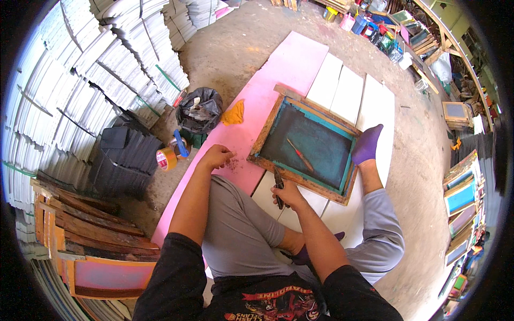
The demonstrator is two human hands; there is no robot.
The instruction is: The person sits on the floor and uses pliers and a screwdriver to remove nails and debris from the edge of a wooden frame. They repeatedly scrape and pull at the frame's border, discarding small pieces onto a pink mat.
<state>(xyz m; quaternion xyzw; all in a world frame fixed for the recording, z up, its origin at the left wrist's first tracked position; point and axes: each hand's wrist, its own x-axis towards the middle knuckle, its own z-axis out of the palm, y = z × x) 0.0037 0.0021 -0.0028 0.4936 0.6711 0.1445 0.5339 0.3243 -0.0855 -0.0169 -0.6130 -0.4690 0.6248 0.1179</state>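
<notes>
A wooden screen-printing frame [258, 147] with dark mesh and teal edges lies tilted on the boards in front of me. A thin pointed tool with a reddish handle [305, 159] rests on its mesh. My right hand [289, 193] is closed round dark-handled pliers [279, 184], whose tip is at the frame's near wooden edge. Over the pink board [292, 59], my left hand [217, 157] is closed, fingertips together; whatever it may hold is too small to make out. Small dark bits [233, 165] are scattered beside it. My purple-socked foot [368, 143] touches the frame's right side.
White boards [375, 101] lie beside the pink one. To the left are an orange cloth [233, 113], a black plastic bag [199, 109], tape rolls [167, 159] and tall paper stacks [101, 53]. More screen frames [107, 275] stand lower left and along the right [461, 195].
</notes>
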